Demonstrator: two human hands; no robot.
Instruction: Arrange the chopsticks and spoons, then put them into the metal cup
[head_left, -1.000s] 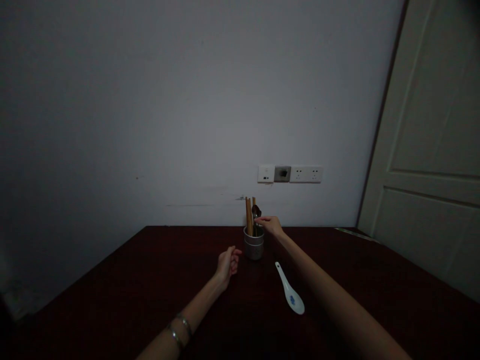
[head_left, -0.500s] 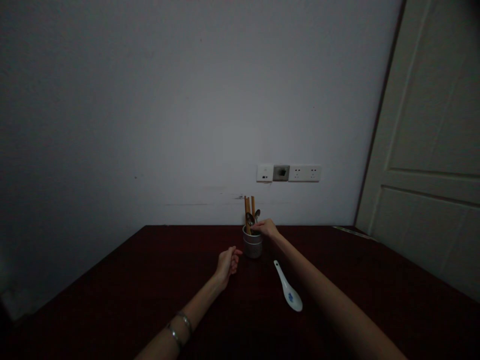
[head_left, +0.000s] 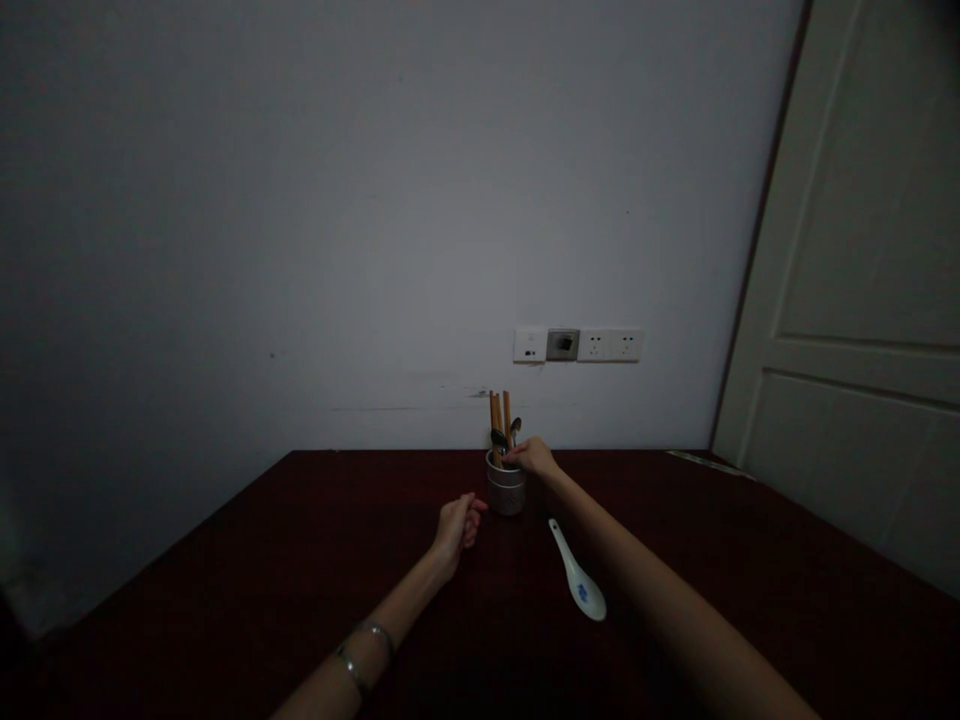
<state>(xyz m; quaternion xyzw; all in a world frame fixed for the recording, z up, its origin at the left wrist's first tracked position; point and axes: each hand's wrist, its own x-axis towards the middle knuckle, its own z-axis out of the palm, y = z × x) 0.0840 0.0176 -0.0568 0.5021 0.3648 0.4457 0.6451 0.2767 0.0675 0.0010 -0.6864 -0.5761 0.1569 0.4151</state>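
A grey metal cup (head_left: 507, 492) stands upright on the table, holding several wooden chopsticks (head_left: 507, 410) and a metal spoon (head_left: 516, 428). My right hand (head_left: 534, 457) is at the cup's rim, thumb and fingers pinched on the handle of another metal spoon (head_left: 499, 438), its bowl facing up; the handle's lower end is hidden. Just left of the cup, my left hand (head_left: 456, 522) is loosely curled, with nothing visible in it and its fingertips close to the cup's side. A white soup spoon (head_left: 580, 580) with a blue mark lies beside my right forearm.
The dark red table (head_left: 337, 530) reaches back to a pale wall (head_left: 420, 220). Sockets and a switch panel (head_left: 577, 345) sit on the wall above the cup. A white panelled door (head_left: 847, 300) rises on the right. A thin light strip (head_left: 709, 464) lies near the table's back right edge.
The metal spoon at my right hand has shifted slightly, its bowl now darker and turned a little. My left hand has edged slightly towards the cup. The soup spoon has stayed put.
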